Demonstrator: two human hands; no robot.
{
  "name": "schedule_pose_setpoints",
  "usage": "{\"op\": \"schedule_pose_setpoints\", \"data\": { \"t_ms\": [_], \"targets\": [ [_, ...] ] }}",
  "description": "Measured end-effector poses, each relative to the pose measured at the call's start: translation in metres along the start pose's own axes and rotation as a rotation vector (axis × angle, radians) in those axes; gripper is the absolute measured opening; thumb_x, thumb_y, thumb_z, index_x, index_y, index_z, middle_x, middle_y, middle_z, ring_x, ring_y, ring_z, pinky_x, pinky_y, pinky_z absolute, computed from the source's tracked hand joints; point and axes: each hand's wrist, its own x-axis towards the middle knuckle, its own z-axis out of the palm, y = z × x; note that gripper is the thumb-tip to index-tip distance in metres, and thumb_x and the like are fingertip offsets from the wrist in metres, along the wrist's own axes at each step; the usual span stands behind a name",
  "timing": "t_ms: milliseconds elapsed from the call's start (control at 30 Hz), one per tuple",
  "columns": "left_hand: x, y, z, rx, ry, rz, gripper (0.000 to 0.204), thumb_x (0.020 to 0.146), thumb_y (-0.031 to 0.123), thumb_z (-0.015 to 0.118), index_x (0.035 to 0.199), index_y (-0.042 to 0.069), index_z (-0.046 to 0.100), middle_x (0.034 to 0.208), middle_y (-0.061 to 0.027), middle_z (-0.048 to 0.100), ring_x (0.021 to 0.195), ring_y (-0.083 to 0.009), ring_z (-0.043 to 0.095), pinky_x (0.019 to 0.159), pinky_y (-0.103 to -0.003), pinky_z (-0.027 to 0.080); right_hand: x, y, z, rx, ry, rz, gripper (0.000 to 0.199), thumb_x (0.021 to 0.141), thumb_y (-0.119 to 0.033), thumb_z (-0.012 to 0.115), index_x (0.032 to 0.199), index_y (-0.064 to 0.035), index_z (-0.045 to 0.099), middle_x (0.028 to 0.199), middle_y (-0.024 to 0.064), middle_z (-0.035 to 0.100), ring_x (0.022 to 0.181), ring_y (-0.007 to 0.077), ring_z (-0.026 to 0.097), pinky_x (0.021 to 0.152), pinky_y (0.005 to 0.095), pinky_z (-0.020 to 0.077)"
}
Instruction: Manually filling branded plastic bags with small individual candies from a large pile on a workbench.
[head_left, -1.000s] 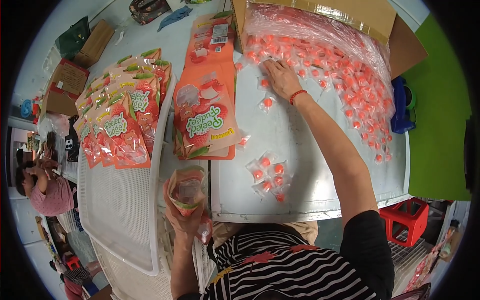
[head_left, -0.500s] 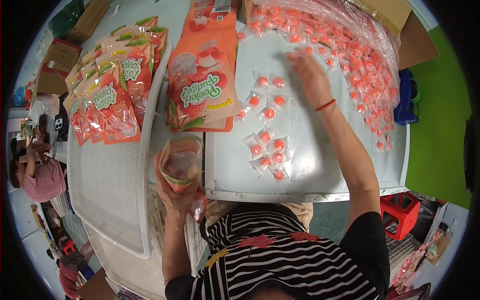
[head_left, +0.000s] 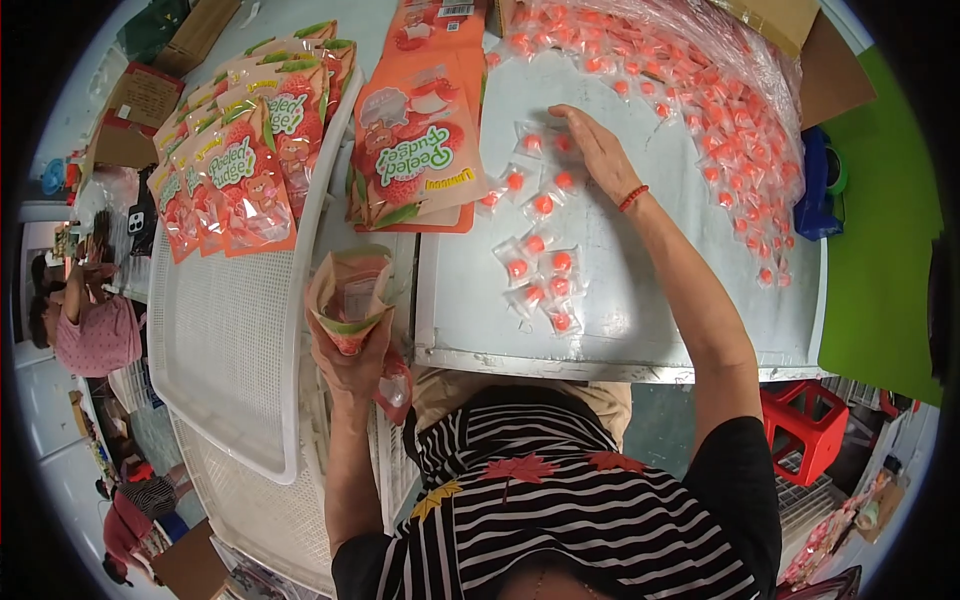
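Note:
My left hand [head_left: 350, 362] is wrapped round a pink candy pouch [head_left: 345, 330], held upright at the table's front left corner with its mouth spread wide. My right hand [head_left: 598, 155] reaches over the table with fingers stretched out, palm down, fingertips beside the upper end of a small group of wrapped red candies [head_left: 543, 205]. It partly covers one candy there; whether it touches it I cannot tell. Nearer to me lies another cluster of wrapped candies [head_left: 561, 262]. Beyond them spreads a large heap of the same candies [head_left: 735, 150] in clear wrappers.
Flat pouches [head_left: 415, 150] lie stacked left of the candies. Filled pouches [head_left: 240, 170] rest on a white mesh tray [head_left: 225, 360]. Clear plastic sheeting [head_left: 760, 80] edges the heap. A red stool [head_left: 805, 430] stands at right. Other people [head_left: 95, 320] are at far left.
My right hand has moved left and slightly nearer, from the edge of the heap to the small candy group. My left hand still holds the pouch. The whole view has shifted slightly.

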Motion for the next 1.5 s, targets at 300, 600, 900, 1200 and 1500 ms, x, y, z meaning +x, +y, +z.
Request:
{"op": "schedule_pose_setpoints", "data": {
  "t_ms": [300, 600, 900, 1200, 1500],
  "targets": [
    [0.000, 0.014, 0.003, -0.029, -0.005, -0.008, 0.079, 0.067, 0.013, 0.082, 0.131, -0.002, 0.039, 0.115, -0.0179, 0.058, 0.103, -0.0274, 0.059, 0.089, -0.035, 0.046, 0.019, 0.012, -0.007, 0.682, 0.106, 0.082, 0.056, 0.098, -0.045, 0.027, 0.128, -0.0047, 0.051, 0.122, 0.0086, 0.060, 0.116, 0.0235, 0.052, 0.101, 0.0376, 0.0380],
    [-0.004, 0.014, 0.017, -0.084, 0.026, 0.013, 0.072, 0.066, 0.014, 0.083, 0.127, 0.000, 0.046, 0.113, -0.0144, 0.058, 0.101, -0.0237, 0.058, 0.087, -0.034, 0.047, -0.016, -0.001, 0.067, -0.690, 0.082, -0.780, 0.020, 0.090, -0.024, 0.048, 0.093, -0.0069, 0.058, 0.099, 0.0088, 0.058, 0.098, 0.0251, 0.052, 0.083, 0.0408, 0.0402],
    [-0.002, 0.010, 0.019, -0.100, 0.027, 0.023, 0.072, 0.066, 0.012, 0.083, 0.126, -0.002, 0.046, 0.113, -0.0152, 0.058, 0.100, -0.0228, 0.058, 0.086, -0.033, 0.048, 0.031, 0.018, -0.056, -0.918, 0.500, -0.410, 0.030, 0.089, -0.026, 0.054, 0.105, -0.0013, 0.059, 0.114, 0.0182, 0.054, 0.113, 0.0363, 0.047, 0.096, 0.0489, 0.0372],
    [0.001, 0.008, 0.027, 0.045, -0.016, 0.071, 0.081, 0.067, 0.009, 0.080, 0.134, -0.002, 0.036, 0.117, -0.0169, 0.056, 0.102, -0.0249, 0.057, 0.090, -0.033, 0.045, 0.022, 0.065, -0.085, -1.189, 0.438, -0.082, 0.047, 0.095, -0.039, 0.044, 0.130, -0.0080, 0.047, 0.139, 0.0162, 0.042, 0.129, 0.0353, 0.037, 0.107, 0.0475, 0.0281],
    [0.007, 0.017, 0.032, -0.001, -0.067, 0.031, 0.078, 0.068, 0.006, 0.079, 0.134, -0.001, 0.037, 0.119, -0.0160, 0.055, 0.108, -0.0244, 0.055, 0.093, -0.034, 0.043, -0.028, 0.049, -0.107, -0.283, 0.359, -0.124, 0.036, 0.096, -0.024, 0.042, 0.123, -0.0026, 0.052, 0.125, 0.0139, 0.054, 0.118, 0.0280, 0.050, 0.102, 0.0363, 0.0353]
  ]
}}
